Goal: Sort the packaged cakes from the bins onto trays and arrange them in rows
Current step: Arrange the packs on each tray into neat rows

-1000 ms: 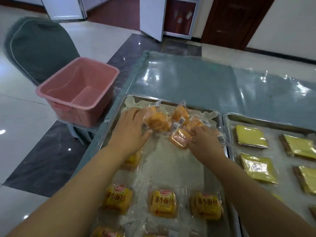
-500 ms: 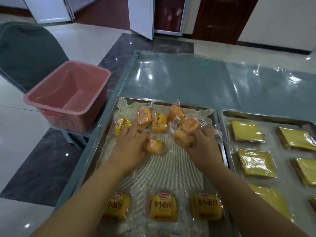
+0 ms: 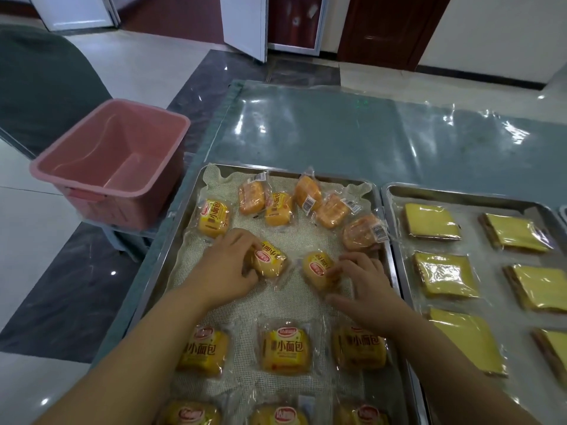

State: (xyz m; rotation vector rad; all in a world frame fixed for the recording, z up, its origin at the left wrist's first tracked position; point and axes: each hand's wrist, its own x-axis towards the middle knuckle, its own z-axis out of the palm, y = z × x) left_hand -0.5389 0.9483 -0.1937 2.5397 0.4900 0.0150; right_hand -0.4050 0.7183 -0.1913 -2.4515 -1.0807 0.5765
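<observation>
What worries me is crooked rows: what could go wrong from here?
The left hand and right hand each grip a tilted bun, left bun and right bun; set down so, they'd break line with the straight row below. The unsorted pile overlaps, so pulling one may drag others. One orange pack lies by the tray rim and might slip over.

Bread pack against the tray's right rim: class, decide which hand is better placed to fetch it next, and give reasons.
Right, probably. That bread pack lies just beyond the right hand, on its side of the tray; the left hand would reach across. Each grips a pack: left pack, right pack.
</observation>
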